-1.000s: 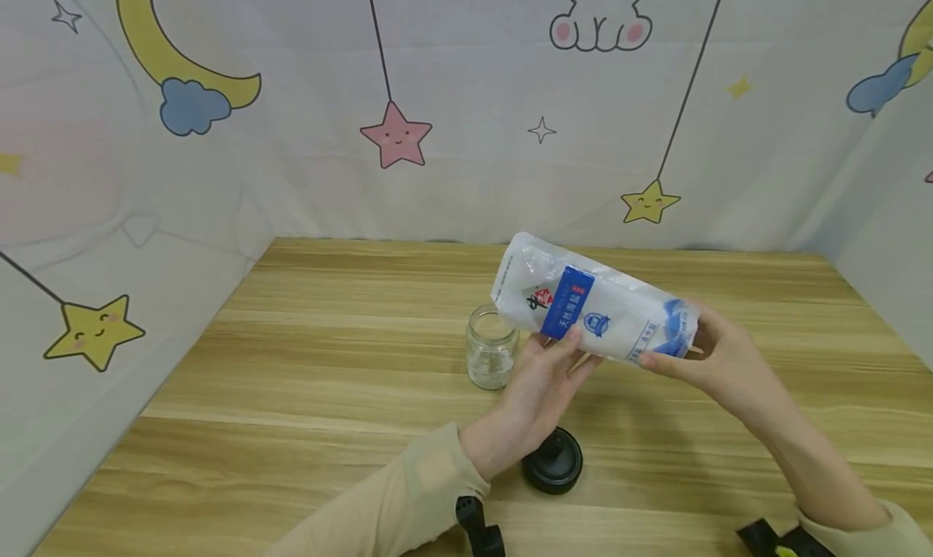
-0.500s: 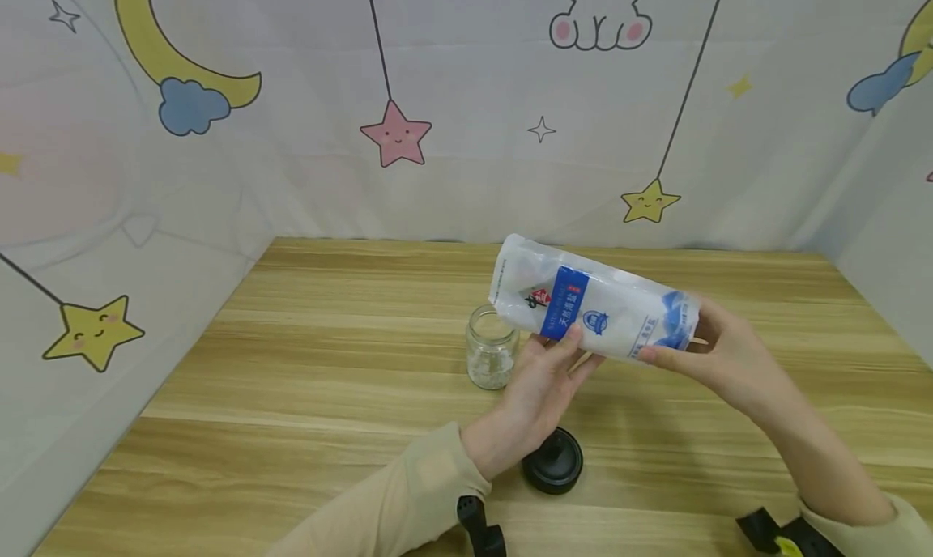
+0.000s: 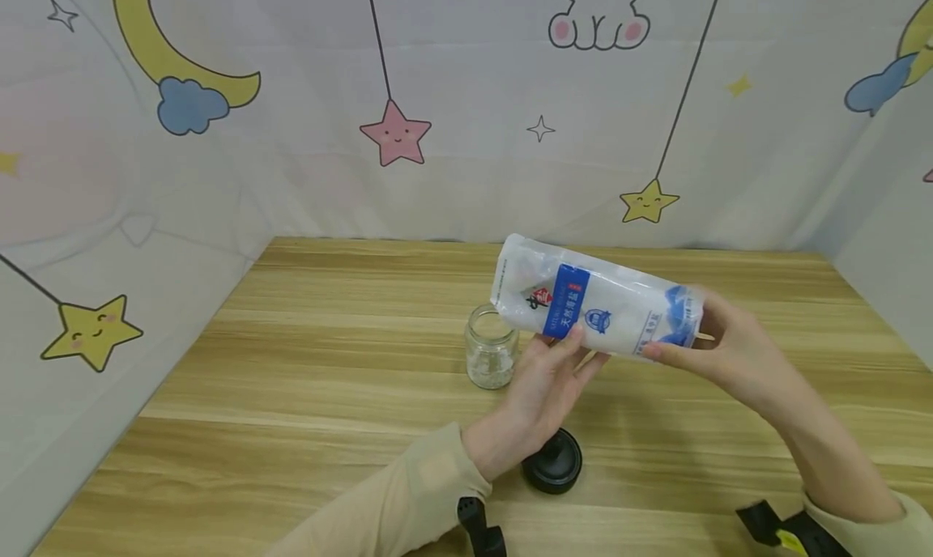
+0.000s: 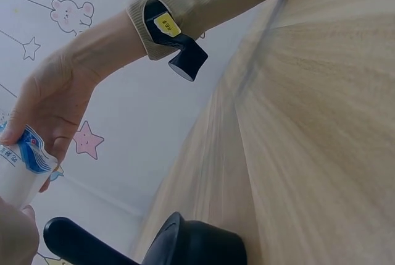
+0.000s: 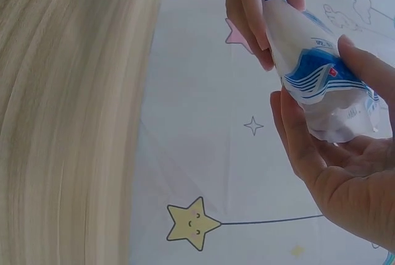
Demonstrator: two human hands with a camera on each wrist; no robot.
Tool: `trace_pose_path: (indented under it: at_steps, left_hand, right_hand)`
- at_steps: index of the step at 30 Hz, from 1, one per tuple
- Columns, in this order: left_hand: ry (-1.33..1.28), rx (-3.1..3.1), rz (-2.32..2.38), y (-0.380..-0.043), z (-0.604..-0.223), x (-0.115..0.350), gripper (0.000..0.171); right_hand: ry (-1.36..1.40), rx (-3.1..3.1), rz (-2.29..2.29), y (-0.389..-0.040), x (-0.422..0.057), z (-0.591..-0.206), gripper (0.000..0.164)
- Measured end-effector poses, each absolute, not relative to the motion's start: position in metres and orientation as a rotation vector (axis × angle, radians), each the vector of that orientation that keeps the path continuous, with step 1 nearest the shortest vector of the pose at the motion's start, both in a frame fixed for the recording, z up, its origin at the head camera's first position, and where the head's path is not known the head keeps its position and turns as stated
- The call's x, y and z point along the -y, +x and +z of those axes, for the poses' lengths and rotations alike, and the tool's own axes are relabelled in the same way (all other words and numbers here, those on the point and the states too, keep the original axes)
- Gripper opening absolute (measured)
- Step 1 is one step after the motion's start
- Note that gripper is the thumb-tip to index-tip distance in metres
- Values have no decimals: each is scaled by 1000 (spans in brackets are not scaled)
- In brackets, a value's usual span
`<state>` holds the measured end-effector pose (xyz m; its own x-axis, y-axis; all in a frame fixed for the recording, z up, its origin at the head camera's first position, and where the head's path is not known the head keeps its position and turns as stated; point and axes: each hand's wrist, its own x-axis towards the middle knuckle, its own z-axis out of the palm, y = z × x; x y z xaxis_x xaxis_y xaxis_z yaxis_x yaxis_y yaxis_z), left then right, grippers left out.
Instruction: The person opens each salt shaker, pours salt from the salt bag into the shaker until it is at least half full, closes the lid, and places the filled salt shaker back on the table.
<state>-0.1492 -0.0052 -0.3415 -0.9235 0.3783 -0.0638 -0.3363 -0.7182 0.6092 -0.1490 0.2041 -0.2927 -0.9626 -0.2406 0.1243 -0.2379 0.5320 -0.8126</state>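
Note:
A white and blue salt bag (image 3: 627, 306) hangs tilted over the table, its top end lower left at the mouth of a glass jar (image 3: 487, 367). My left hand (image 3: 532, 399) holds the bag's middle from below, thumb on the printed front. At the bag's bottom end, my right hand (image 3: 739, 359) grips it between thumb and fingers. The right wrist view shows the crumpled bag base (image 5: 342, 117) between that thumb and fingers. Whitish material lies in the bottom of the open jar. The bag's opening is hidden in the head view.
On the wooden table (image 3: 291, 427), a round black lid (image 3: 554, 464) lies below the left hand, close to its wrist. A printed cloth (image 3: 466, 184) with stars and a moon stands behind and along the sides.
The right hand and the bag's bottom end have shifted slightly right and up. The left hand stays nearly in place; the jar and lid have not moved.

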Motion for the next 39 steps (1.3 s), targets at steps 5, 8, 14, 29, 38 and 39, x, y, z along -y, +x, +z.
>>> trace_pose_path:
  at_steps: [5, 8, 14, 29, 38, 39]
  left_hand:
    - [102, -883, 2608, -150, -342, 6, 46]
    - [104, -870, 2616, -151, -341, 6, 47]
    - [76, -857, 2632, -150, -340, 5, 48]
    - [74, -858, 2657, -151, -338, 4, 46]
    - [74, -847, 2666, -151, -338, 4, 45]
    - [78, -842, 2668, -150, -338, 4, 45]
  right_hand:
    - [-417, -2751, -1428, -149, -203, -290, 60]
    - [-435, -2774, -1391, -149, -201, -286, 65]
    - [-445, -2794, -1329, -149, -198, -278, 63]
    - [-463, -2863, -1283, -150, -192, -271, 60]
    - [-433, -2862, -1283, -150, -189, -268, 58]
    - [-427, -2862, -1284, -150, -189, -268, 58]
